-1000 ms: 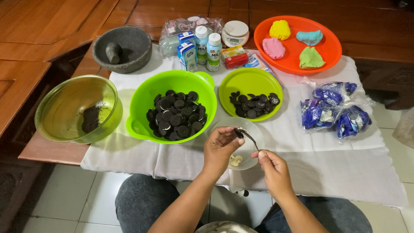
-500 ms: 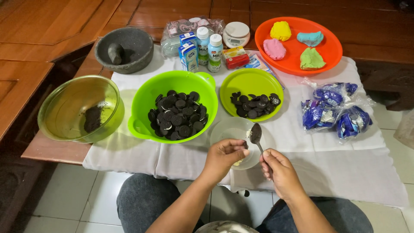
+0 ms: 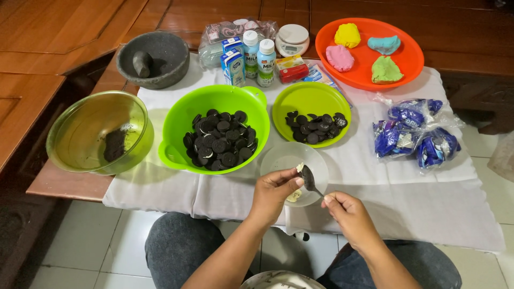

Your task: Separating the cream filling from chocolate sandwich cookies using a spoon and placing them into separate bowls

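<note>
Left hand (image 3: 273, 194): held over the near rim of a small clear bowl; the grip is closed, thumb and fingers pinched on a dark biscuit half (image 3: 307, 176) beside the spoon's bowl.
Right hand (image 3: 348, 213): the grip is clamped on the handle of a spoon (image 3: 311, 182), which is angled up and left toward the left hand.
Biscuit half: dark, with a fleck of pale cream at its upper edge; located above the clear bowl, touching the spoon tip.
Clear bowl (image 3: 284, 156): set on the white cloth just before the person; a small pale lump is seen inside, under the left hand.
Large green bowl (image 3: 182, 120): filled with dark round biscuits; placed just left of the clear bowl.
Small green bowl (image 3: 310, 99): a thinner layer of dark biscuit pieces is held; placed behind the clear bowl.
Olive transparent bowl (image 3: 80, 131): far left, dark crumbs contained.
Stone mortar (image 3: 166, 53): behind, with pestle lying inside.
Orange plate (image 3: 412, 53): four dough lumps carried, yellow, blue, pink and green.
Blue packets (image 3: 412, 134): heaped at the right on the cloth.
Cartons and bottles (image 3: 251, 53): grouped at the back centre beside a small kitchen scale.
Surface (image 3: 64, 184): wooden, draped with a white cloth (image 3: 401, 192).
</note>
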